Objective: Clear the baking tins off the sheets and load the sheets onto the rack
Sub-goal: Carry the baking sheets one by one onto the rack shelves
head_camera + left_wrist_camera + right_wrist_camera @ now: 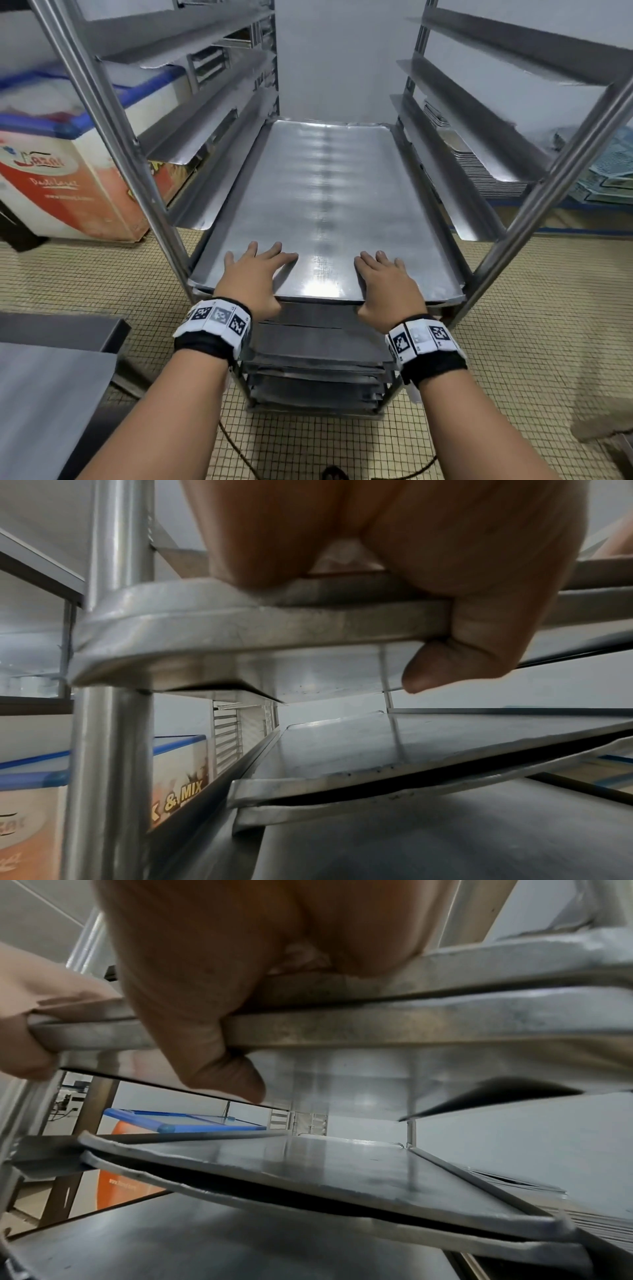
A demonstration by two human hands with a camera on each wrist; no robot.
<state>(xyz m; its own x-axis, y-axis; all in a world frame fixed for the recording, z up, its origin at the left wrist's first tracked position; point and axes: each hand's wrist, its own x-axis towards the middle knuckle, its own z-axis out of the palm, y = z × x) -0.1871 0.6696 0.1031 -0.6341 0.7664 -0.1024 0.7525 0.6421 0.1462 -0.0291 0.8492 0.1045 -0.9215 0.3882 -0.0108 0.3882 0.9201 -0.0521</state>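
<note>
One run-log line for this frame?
left hand + right hand grip flat metal baking sheet | seated in steel rack | no tins

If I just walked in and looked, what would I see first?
First you'd spot the big shiny sheet lying in the middle of the tall metal rack. The left hand and right hand lie on its near edge, fingers spread on top and thumbs tucked under the rim. Off to the left sits a white and orange freezer chest with a blue rim.
</note>
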